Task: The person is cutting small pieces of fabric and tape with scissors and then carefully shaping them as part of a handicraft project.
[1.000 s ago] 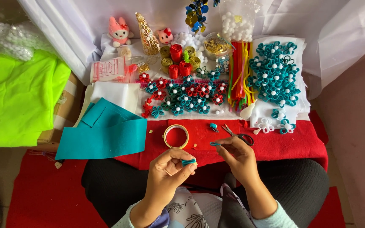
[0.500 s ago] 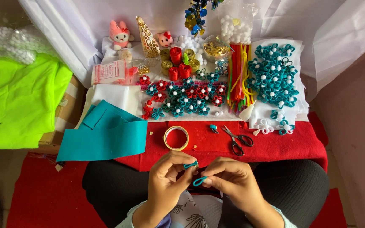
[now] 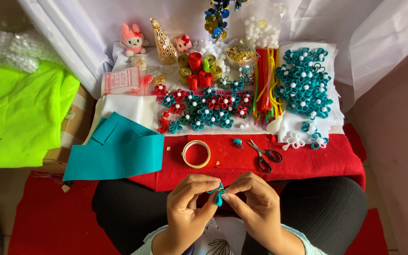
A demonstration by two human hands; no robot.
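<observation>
Two hands pinch a small teal felt piece over the lap

The left hand [image 3: 190,203] and the right hand [image 3: 256,200] meet in the middle, fingertips pressed on the teal felt piece [image 3: 217,194] between them, just below the edge of the red cloth [image 3: 308,163]. On the cloth lie a roll of tape [image 3: 196,154] and black scissors [image 3: 264,156] side by side. A big sheet of teal felt [image 3: 114,151] sits to the left, and many little felt flowers [image 3: 204,106] lie farther back

Red cloth [image 3: 308,163] under scissors [image 3: 264,155], tape ring [image 3: 196,154]
</observation>
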